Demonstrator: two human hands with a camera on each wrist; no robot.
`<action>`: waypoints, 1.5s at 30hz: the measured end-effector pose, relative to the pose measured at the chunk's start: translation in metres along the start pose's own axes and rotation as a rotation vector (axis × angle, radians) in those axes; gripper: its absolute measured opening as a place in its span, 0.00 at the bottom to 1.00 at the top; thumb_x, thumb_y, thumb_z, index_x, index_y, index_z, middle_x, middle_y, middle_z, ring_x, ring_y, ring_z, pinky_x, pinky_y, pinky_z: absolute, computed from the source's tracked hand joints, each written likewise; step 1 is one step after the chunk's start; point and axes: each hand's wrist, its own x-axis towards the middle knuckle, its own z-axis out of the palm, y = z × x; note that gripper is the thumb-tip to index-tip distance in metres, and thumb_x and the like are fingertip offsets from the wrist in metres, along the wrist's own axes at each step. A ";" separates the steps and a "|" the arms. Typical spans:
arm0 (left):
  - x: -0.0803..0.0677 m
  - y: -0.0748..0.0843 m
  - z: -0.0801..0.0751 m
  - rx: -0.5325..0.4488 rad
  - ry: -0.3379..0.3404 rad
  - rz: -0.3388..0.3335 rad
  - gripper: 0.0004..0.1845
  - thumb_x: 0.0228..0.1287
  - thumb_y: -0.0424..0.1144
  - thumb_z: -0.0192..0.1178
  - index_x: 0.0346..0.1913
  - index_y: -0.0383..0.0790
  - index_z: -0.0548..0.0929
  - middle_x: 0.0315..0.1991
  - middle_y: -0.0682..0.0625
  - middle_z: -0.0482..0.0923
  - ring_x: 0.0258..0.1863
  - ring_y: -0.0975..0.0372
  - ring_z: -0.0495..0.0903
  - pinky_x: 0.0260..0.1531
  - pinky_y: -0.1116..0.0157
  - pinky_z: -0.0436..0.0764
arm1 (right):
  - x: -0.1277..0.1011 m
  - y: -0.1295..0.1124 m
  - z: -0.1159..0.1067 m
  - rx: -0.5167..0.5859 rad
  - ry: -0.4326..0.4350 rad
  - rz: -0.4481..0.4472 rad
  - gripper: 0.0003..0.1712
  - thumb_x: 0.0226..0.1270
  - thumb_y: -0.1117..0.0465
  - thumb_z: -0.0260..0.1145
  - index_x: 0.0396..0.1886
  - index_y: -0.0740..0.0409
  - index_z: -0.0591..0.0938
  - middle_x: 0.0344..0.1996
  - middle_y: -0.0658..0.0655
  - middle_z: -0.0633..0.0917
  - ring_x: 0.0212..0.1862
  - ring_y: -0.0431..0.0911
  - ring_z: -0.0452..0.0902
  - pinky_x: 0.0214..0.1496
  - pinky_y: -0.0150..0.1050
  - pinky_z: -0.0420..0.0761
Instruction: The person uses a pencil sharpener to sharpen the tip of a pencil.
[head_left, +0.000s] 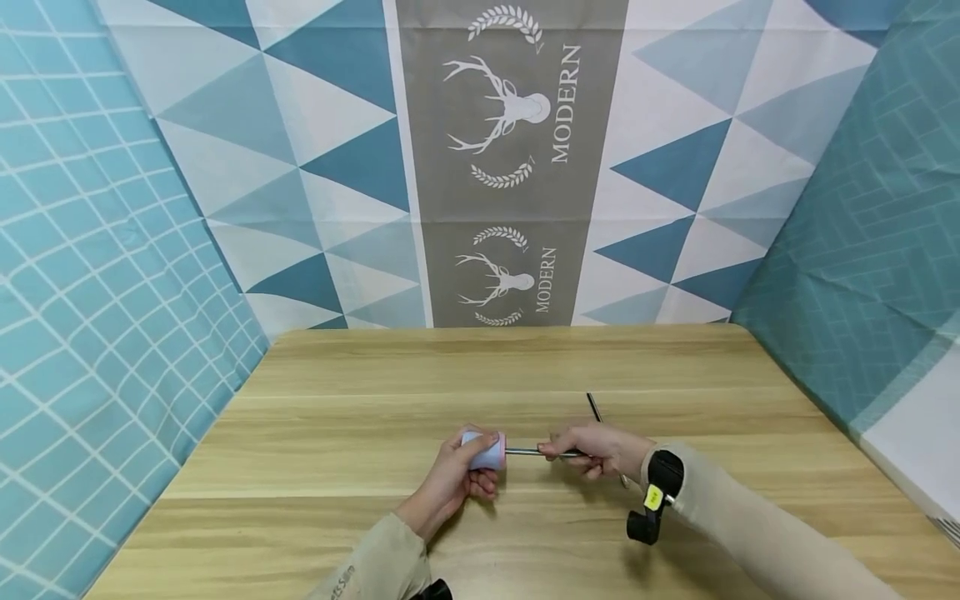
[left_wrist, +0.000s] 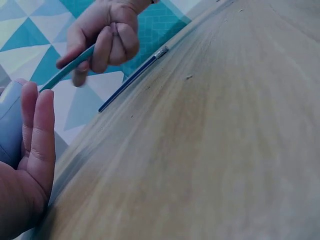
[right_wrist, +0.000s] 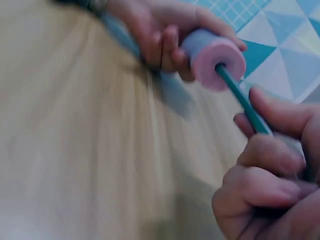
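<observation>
Gripping what, the left hand?
"A blue-and-pink cylinder, apparently a pencil sharpener, though blur leaves that unsure. Thumb and fingers presumably steady it above the bench."
"And the right hand?"
"Pinching a pencil, its end inside the pink face, likely to align both."
"The second pencil?"
"Lying on the bench near the right hand."
</observation>
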 end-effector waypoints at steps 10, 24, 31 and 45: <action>0.002 0.002 -0.001 -0.064 -0.004 -0.035 0.10 0.71 0.45 0.56 0.39 0.42 0.70 0.15 0.50 0.78 0.10 0.67 0.76 0.14 0.69 0.82 | -0.003 -0.005 0.006 -1.564 0.508 -1.282 0.21 0.82 0.53 0.49 0.25 0.53 0.77 0.19 0.46 0.75 0.17 0.35 0.66 0.15 0.25 0.68; 0.001 0.002 -0.001 -0.054 -0.020 -0.043 0.08 0.72 0.43 0.56 0.41 0.41 0.73 0.17 0.49 0.79 0.11 0.67 0.77 0.14 0.68 0.83 | 0.000 0.001 0.019 -1.175 0.261 -0.991 0.21 0.79 0.54 0.56 0.22 0.50 0.67 0.13 0.38 0.60 0.17 0.27 0.47 0.17 0.20 0.50; 0.001 0.002 -0.003 -0.065 -0.015 -0.034 0.08 0.72 0.42 0.55 0.43 0.41 0.72 0.17 0.49 0.79 0.10 0.68 0.77 0.14 0.69 0.83 | 0.004 -0.020 0.010 -0.321 -0.077 -0.144 0.23 0.74 0.53 0.62 0.21 0.61 0.72 0.08 0.45 0.59 0.11 0.36 0.47 0.12 0.30 0.49; 0.001 0.001 -0.005 -0.049 -0.012 -0.028 0.11 0.72 0.44 0.54 0.45 0.40 0.69 0.17 0.49 0.79 0.11 0.67 0.77 0.15 0.68 0.83 | -0.005 -0.013 0.008 -1.450 0.295 -1.120 0.08 0.74 0.64 0.61 0.31 0.55 0.76 0.19 0.44 0.76 0.19 0.33 0.64 0.17 0.25 0.67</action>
